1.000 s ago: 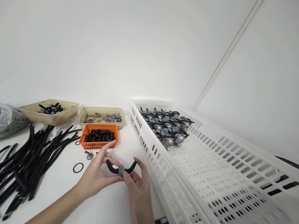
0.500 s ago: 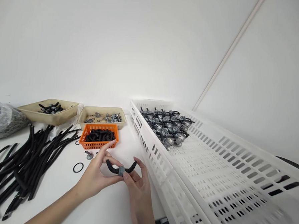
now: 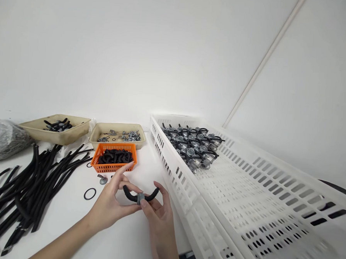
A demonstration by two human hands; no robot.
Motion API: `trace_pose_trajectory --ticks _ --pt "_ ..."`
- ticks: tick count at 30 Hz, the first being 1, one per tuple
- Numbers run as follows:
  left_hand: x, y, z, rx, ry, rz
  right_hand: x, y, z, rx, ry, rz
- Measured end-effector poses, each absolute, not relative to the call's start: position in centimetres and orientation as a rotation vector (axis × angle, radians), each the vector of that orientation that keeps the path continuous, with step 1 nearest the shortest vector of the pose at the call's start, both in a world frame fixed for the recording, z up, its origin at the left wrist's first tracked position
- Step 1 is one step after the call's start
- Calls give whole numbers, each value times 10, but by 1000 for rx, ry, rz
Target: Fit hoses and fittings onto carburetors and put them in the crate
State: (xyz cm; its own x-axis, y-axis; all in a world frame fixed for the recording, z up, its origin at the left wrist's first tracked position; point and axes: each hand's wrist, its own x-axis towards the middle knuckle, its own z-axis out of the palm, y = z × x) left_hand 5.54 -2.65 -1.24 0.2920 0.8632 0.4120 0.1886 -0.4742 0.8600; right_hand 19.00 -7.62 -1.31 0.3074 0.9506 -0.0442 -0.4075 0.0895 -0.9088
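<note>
A grey metal fitting [image 3: 140, 198] with a curved black hose piece on each side is held between both hands above the white table [image 3: 111, 242]. My left hand [image 3: 111, 201] pinches it from the left, near the left hose piece. From the right, my right hand [image 3: 159, 217] grips it, thumb on the grey fitting and a finger by the tip of the right hose. Left of my left hand lie a black ring [image 3: 90, 194] and a small grey part [image 3: 102, 180].
An orange basket [image 3: 113, 168] holds short black pieces. Behind are two beige trays [image 3: 119, 127] of parts. Long black tubes [image 3: 33, 184] and a plastic bag [image 3: 12, 140] lie left. A white crate [image 3: 187, 188] with several assembled units [image 3: 191, 151] stands right.
</note>
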Motion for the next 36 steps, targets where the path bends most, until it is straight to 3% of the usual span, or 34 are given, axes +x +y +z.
trace_pose_trajectory --ticks 36 --pt "55 -26 -13 1924 893 1225 189 -76 -15 -1024 -652 1100"
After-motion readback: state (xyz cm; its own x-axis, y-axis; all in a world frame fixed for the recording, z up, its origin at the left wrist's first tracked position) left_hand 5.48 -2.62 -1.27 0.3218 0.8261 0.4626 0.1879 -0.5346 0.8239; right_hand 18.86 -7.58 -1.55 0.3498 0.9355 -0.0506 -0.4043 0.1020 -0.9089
